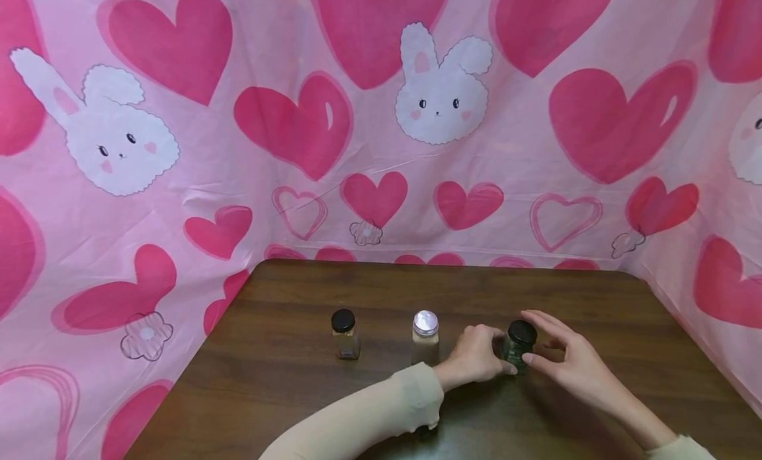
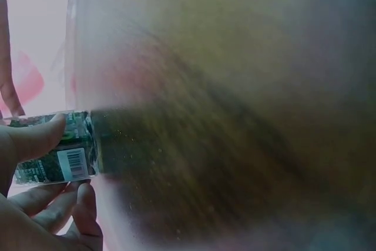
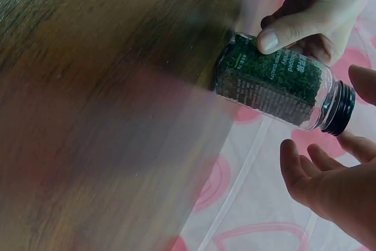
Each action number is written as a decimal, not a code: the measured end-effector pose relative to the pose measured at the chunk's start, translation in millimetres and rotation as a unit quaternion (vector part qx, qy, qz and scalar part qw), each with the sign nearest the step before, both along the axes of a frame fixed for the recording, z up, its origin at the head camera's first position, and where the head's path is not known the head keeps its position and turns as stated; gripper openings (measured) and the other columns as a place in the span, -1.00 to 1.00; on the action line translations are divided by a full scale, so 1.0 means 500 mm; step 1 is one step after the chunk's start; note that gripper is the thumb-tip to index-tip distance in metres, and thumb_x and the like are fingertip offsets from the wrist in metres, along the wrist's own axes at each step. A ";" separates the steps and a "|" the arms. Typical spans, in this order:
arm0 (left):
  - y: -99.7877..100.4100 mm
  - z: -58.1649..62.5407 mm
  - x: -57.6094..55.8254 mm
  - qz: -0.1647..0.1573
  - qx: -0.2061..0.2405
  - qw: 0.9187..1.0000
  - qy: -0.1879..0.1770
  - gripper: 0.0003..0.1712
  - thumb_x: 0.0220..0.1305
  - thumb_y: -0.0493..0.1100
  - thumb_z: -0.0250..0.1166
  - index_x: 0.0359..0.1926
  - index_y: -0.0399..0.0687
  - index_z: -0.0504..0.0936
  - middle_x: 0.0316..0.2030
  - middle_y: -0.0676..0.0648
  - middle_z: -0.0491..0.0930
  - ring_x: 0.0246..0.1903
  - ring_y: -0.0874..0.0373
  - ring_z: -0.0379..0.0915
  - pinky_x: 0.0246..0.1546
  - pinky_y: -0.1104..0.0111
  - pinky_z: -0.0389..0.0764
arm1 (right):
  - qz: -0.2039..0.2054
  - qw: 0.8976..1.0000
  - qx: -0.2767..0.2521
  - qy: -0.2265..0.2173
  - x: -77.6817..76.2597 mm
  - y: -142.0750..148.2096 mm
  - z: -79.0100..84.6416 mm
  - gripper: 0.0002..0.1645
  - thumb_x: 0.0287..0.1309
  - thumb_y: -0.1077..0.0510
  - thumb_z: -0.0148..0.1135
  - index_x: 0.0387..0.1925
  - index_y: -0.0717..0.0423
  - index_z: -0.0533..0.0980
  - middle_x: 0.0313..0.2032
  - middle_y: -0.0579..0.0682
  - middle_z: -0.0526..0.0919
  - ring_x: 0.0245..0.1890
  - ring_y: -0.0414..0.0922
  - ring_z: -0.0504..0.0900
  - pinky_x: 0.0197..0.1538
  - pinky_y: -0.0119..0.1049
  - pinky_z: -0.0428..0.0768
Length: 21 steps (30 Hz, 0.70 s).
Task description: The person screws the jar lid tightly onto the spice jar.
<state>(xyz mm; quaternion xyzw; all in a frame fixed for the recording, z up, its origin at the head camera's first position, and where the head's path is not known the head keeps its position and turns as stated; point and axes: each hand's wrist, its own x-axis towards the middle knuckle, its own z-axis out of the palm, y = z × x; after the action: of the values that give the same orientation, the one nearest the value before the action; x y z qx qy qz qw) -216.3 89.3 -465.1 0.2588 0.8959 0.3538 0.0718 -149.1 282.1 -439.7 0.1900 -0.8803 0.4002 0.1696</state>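
Note:
A clear spice jar of dried green flakes with a black lid (image 1: pixel 520 346) stands on the wooden table at the right. My left hand (image 1: pixel 478 354) grips its lower body, the thumb on the label side in the right wrist view. A barcode sticker faces the left wrist view, where the same jar (image 2: pixel 73 160) shows beside my left hand (image 2: pixel 35 204). Around the lid end, my right hand (image 1: pixel 580 367) is spread with thumb and fingers parted. In the right wrist view its fingers (image 3: pixel 320 166) lie close to the black lid (image 3: pixel 341 110); whether they touch it I cannot tell.
Left of my hands stand a jar of pale powder with a silvery top (image 1: pixel 425 334) and a black-lidded jar (image 1: pixel 346 337). Under my left sleeve a dark object (image 1: pixel 426 431) is mostly hidden. Heart-and-rabbit cloth (image 1: pixel 369 142) hangs behind the brown table (image 1: pixel 286 407).

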 end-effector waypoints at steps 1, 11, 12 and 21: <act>0.000 0.000 0.000 0.000 0.001 1.000 0.001 -0.40 -0.01 -0.08 0.75 0.10 -0.02 0.78 -0.24 0.17 0.73 -0.31 0.41 0.54 -0.18 0.49 0.56 | 0.002 1.000 -0.002 0.001 0.000 0.001 -0.001 -0.19 0.09 0.30 0.60 0.39 0.12 0.52 0.37 0.27 0.48 0.19 -0.53 0.42 -0.05 -0.43 0.58; 0.000 0.001 0.003 0.002 0.000 1.000 -0.005 -0.39 0.00 -0.08 0.74 0.11 0.00 0.78 -0.24 0.18 0.73 -0.29 0.41 0.54 -0.16 0.48 0.57 | 0.006 1.000 -0.002 -0.013 0.004 -0.003 0.004 -0.21 0.14 0.28 0.57 0.41 0.10 0.51 0.38 0.25 0.46 0.17 -0.55 0.41 -0.02 -0.45 0.58; 0.001 0.001 0.003 0.001 0.000 1.000 -0.005 -0.40 0.00 -0.08 0.74 0.11 0.00 0.78 -0.24 0.18 0.73 -0.29 0.41 0.54 -0.15 0.48 0.57 | 0.007 1.000 -0.001 -0.015 0.004 -0.003 0.004 -0.21 0.15 0.27 0.57 0.41 0.09 0.50 0.39 0.25 0.45 0.17 -0.54 0.42 -0.02 -0.44 0.59; 0.001 0.000 0.004 -0.015 0.000 1.000 0.025 -0.24 -0.06 0.00 0.77 0.21 0.05 0.70 -0.16 0.22 0.68 -0.22 0.42 0.51 -0.14 0.48 0.53 | 0.005 1.000 -0.004 -0.011 0.003 -0.002 0.003 -0.18 0.11 0.30 0.59 0.41 0.11 0.50 0.38 0.25 0.47 0.13 -0.51 0.46 -0.03 -0.45 0.60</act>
<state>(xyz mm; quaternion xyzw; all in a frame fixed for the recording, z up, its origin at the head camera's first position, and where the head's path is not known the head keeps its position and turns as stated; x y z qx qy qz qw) -214.4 89.7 -465.3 0.2807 0.8937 0.3458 0.0547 -147.4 281.1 -438.3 0.1895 -0.8794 0.4068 0.1588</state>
